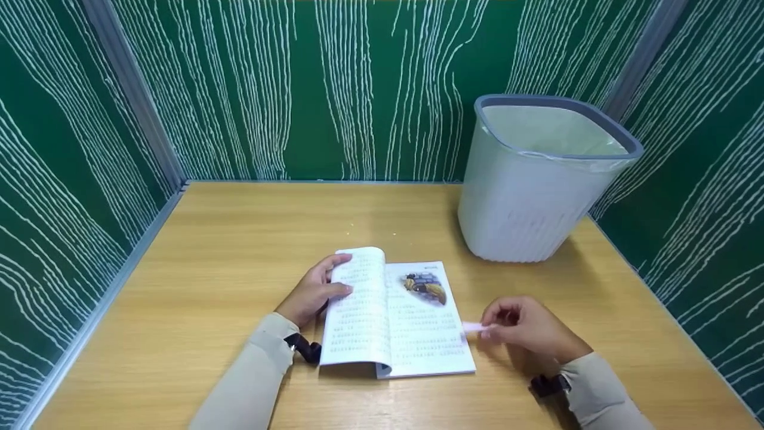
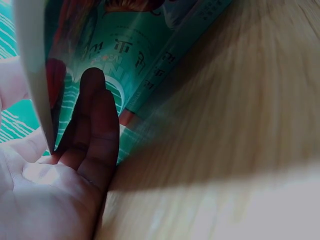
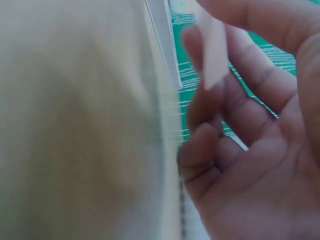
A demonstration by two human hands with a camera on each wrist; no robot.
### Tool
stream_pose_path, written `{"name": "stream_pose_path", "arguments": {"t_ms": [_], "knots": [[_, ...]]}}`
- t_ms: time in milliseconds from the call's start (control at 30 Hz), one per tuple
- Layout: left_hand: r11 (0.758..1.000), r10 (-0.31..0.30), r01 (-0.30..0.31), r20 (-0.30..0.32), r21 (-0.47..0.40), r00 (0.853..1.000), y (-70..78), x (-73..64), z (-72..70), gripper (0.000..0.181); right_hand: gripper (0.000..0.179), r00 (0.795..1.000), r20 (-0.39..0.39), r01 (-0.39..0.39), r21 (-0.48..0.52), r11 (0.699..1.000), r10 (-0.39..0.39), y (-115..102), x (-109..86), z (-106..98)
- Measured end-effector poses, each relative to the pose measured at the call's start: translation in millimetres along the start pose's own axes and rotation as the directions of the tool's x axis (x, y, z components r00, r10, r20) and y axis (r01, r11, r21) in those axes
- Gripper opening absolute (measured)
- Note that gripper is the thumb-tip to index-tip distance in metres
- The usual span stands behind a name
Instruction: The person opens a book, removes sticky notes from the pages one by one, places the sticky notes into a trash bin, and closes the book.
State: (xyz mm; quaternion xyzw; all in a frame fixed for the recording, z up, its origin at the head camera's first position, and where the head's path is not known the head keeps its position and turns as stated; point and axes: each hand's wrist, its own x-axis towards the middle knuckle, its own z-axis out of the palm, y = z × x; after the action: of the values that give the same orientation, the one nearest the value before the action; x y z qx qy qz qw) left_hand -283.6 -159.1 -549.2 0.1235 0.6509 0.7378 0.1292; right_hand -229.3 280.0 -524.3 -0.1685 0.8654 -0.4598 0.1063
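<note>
An open book (image 1: 421, 343) lies on the wooden table, with printed text on both pages and a coloured picture near the top of the right page. My left hand (image 1: 307, 292) grips its raised left side, thumb on the page. In the left wrist view, fingers (image 2: 102, 130) reach under the green cover (image 2: 112, 35). At the book's right edge, my right hand (image 1: 531, 328) pinches a thin pale pink strip (image 1: 473, 327) between thumb and fingers. The strip's left end meets the page edge; whether it is tucked between pages I cannot tell. The right wrist view shows the strip (image 3: 215, 52) close up.
A white bin (image 1: 525, 203) with a grey rim and a liner stands at the table's back right. Small pale specks lie on the wooden table (image 1: 239, 239) behind the book. Green panels (image 1: 388, 77) with white wavy lines enclose the back and sides.
</note>
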Motion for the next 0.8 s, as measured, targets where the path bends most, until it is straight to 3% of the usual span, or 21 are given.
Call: {"name": "stream_pose_path", "arguments": {"t_ms": [133, 333, 800], "knots": [[1.000, -0.010, 0.010, -0.006, 0.006, 1.000, 1.8, 0.7, 0.0, 0.072, 0.017, 0.991, -0.135, 0.014, -0.063, 0.998, -0.022, -17.4, -1.3, -14.3], [1.000, -0.023, 0.023, -0.014, 0.007, 1.000, 0.5, -1.4, -1.4, 0.072, 0.015, 0.961, -0.250, 0.084, -0.155, 0.984, -0.121, -42.1, -3.2, -37.1], [0.999, -0.023, 0.023, -0.011, 0.024, 1.000, 3.8, -3.1, 0.2, 0.071, 0.012, 0.926, -0.316, 0.114, -0.290, 0.950, -0.207, -77.1, -7.8, -61.7]]}}
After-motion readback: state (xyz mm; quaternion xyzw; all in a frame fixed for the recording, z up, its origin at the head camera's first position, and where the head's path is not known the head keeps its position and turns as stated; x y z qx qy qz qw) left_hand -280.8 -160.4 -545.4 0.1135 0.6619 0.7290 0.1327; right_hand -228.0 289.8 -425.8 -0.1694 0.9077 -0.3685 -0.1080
